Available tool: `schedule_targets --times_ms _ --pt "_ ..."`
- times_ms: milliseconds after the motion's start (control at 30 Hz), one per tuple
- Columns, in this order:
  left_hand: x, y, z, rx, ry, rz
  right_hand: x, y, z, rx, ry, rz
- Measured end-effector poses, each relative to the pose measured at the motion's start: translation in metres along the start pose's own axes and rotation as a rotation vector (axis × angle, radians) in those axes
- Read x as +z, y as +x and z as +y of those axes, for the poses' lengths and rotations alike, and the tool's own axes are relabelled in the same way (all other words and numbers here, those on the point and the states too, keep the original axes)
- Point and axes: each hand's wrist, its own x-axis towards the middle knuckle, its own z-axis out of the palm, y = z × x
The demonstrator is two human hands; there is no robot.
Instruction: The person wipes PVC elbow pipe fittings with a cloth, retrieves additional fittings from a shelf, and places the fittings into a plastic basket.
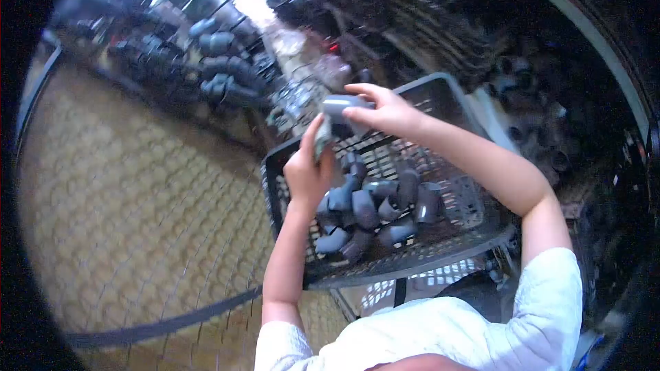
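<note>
My right hand [392,113] grips a grey plastic pipe fitting [338,104], with the thumb below it and the fingers over its right end. Just below and to the left, my left hand [309,170] is closed on a pale, crumpled rag [322,139], close to the fitting's left end; whether they touch I cannot tell. Both hands are above the far part of a black plastic basket [405,271]. Several grey elbow fittings [364,208] lie in a loose heap inside it.
Stacks of grey fittings [223,69] stand at the upper left, beyond a yellowish patterned surface [137,192]. More fittings [543,127] are piled in the dark area on the right. Long pipe-like pieces [433,20] lie at the back.
</note>
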Motion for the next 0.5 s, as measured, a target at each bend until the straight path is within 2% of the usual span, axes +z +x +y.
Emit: schedule_targets --times_ms 33,100,233,367,400,467,500 --pt "0.000 0.001 -0.002 0.062 -0.009 0.030 -0.006 0.000 0.000 -0.099 -0.072 0.012" --pt "-0.003 0.002 0.003 -0.004 -0.049 0.009 -0.023 -0.007 -0.025 -0.208 -0.090 -0.041" --pt "0.001 0.003 -0.002 0.107 -0.009 0.052 -0.063 -0.051 -0.090 -0.430 -0.308 0.105" --pt "-0.002 0.002 0.003 0.092 -0.003 0.031 -0.125 -0.101 -0.096 -0.493 -0.530 0.551" --pt "0.001 0.003 0.001 0.105 -0.033 0.045 -0.141 -0.113 -0.093 -0.426 -0.397 0.646" --pt "0.005 0.002 -0.005 0.105 -0.046 0.043 -0.194 -0.131 -0.082 -0.385 -0.508 0.862" --pt "0.007 0.000 -0.007 0.092 -0.026 0.024 -0.220 -0.138 -0.078 -0.272 -0.595 1.014"
